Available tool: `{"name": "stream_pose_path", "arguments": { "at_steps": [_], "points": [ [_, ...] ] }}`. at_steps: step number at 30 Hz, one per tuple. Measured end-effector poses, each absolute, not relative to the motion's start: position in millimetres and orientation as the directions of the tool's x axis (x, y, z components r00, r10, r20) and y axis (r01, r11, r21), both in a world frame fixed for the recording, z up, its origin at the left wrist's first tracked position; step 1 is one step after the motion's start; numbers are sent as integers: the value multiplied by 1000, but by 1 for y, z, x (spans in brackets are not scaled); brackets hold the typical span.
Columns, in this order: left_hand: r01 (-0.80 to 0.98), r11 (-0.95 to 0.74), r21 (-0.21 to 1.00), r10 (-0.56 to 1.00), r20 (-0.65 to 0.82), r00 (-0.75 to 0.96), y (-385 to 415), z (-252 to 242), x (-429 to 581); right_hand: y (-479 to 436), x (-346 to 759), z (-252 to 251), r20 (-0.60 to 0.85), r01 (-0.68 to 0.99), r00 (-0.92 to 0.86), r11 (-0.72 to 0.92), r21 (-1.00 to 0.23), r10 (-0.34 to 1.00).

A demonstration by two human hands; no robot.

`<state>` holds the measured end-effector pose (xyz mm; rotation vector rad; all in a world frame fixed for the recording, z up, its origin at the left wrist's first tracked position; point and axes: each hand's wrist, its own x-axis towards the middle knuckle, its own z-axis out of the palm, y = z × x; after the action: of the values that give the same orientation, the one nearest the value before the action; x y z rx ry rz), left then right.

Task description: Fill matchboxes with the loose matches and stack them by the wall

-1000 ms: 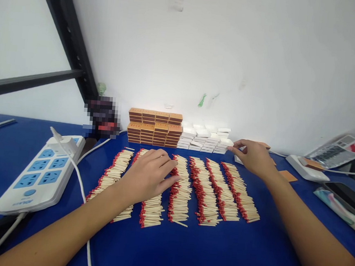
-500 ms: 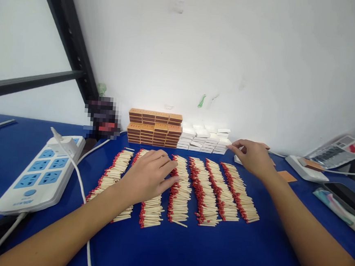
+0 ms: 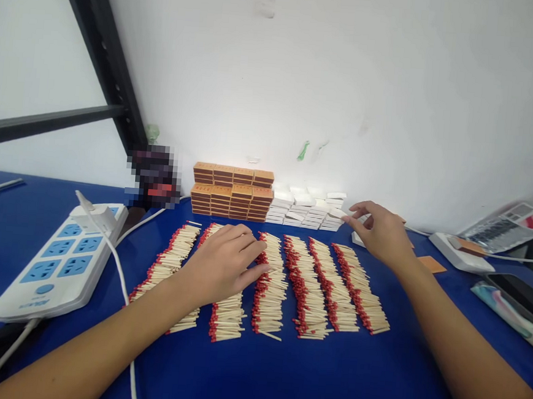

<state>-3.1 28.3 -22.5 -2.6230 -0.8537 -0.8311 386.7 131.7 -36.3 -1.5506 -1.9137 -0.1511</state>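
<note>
Long rows of red-tipped matches lie side by side on the blue table. My left hand rests over the second and third rows, palm down, its fingers loosely bent and its thumb apart. Nothing shows in it. My right hand is at the right end of the stacked white matchbox trays. Its thumb tip is beside a slightly tilted tray, with a gap between thumb and forefinger; whether they touch the tray is hard to tell. Orange matchboxes stand stacked left of the trays.
A white power strip with a plug and cable lies on the left. On the right are an orange card piece, a white device with an orange box on it, a plastic packet and a dark phone. A wall closes the back.
My right hand has shifted very slightly right, its fingers a little higher. The tray by its thumb sits a bit more tilted. My left hand has stayed in place.
</note>
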Motion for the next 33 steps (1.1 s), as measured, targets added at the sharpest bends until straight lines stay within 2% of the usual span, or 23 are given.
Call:
{"name": "stream_pose_path", "arguments": {
  "at_steps": [4, 15, 33],
  "points": [
    [602, -796, -65, 454, 593, 665, 29, -23, -3, 132, 383, -38, 567, 874, -198, 406, -268, 799],
    [604, -795, -60, 457, 594, 661, 29, -23, -3, 131, 382, -40, 611, 903, -218, 395, -170, 761],
    [602, -796, -61, 457, 591, 665, 28, -24, -3, 129, 375, -39, 575, 899, -203, 384, -212, 793]
  ]
}}
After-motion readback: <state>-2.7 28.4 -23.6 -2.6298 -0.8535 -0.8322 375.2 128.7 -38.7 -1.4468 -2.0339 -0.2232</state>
